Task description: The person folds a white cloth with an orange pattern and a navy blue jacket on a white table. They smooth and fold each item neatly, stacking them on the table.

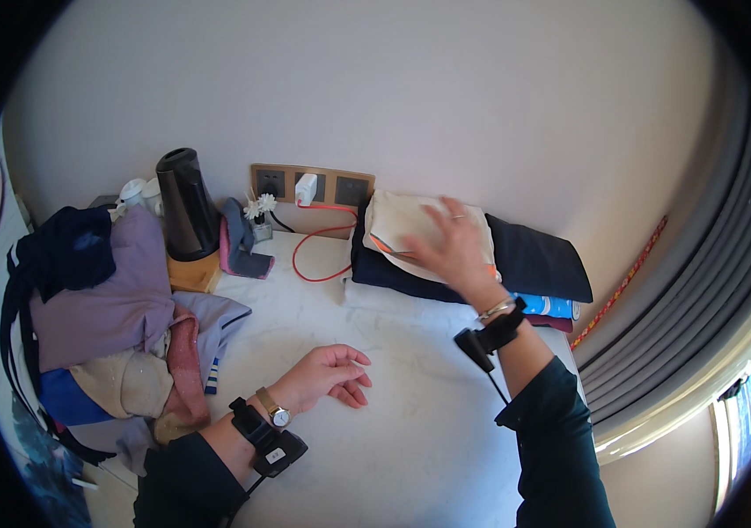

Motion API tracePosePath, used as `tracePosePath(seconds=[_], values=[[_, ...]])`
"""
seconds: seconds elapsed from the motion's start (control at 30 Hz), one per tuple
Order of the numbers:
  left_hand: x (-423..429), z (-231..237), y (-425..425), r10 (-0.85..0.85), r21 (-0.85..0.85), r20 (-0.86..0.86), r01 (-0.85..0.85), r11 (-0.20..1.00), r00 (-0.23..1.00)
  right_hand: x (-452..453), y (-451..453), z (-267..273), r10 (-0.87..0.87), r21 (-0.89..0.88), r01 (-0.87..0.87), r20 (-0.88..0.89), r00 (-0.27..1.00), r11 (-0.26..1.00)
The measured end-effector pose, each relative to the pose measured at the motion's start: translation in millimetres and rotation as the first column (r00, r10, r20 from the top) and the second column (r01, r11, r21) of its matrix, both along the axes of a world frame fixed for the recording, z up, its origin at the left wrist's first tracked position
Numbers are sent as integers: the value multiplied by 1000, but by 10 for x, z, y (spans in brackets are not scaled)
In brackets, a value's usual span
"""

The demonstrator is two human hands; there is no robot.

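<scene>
My right hand (pixel 451 247), a little blurred, is over a folded cream garment (pixel 394 210) with an orange-and-dark trim, its fingers spread and holding nothing. Whether the palm presses on the cloth I cannot tell. Beneath the cream garment lies a folded navy garment (pixel 382 272), and a dark folded cloth (pixel 537 257) extends to its right. My left hand (pixel 322 376) rests near the middle of the white marbled tabletop (pixel 402 422), fingers loosely bent and apart, with nothing in it. To its left is a heap of loose clothes, including a mauve garment (pixel 105 303).
A dark kettle (pixel 187 204) stands on a wooden block (pixel 194 272) at the back left. Beside it are a grey-and-pink cloth (pixel 243 244) and a small glass bottle with white flowers (pixel 262 228). A red cable (pixel 295 254) runs from a white charger (pixel 306 189). Grey curtains (pixel 685 284) hang right.
</scene>
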State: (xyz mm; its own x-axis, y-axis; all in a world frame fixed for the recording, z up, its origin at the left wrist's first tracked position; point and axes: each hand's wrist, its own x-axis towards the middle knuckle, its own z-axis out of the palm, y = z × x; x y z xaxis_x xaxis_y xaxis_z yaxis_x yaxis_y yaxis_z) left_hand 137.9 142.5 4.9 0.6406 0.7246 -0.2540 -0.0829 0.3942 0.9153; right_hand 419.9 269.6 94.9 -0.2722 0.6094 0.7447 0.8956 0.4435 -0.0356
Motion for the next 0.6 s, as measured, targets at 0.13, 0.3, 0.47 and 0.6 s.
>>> tracePosePath(seconds=[0.13,0.3,0.47,0.6], values=[[-4,-42,10,0,16,-5,0,1000,1000,-542,-63,-89,122,59,-130,123,985,990],[-8,-39,5,1,33,9,-1,999,1000,-617,-34,-173,82,-59,-76,102,991,995],[-3,-28,1,-12,25,9,11,1000,1000,-544,-199,-225,154,-50,-146,231,961,988],[-5,-25,-2,4,30,-16,-4,1000,1000,-273,18,31,80,-93,-64,187,979,994]])
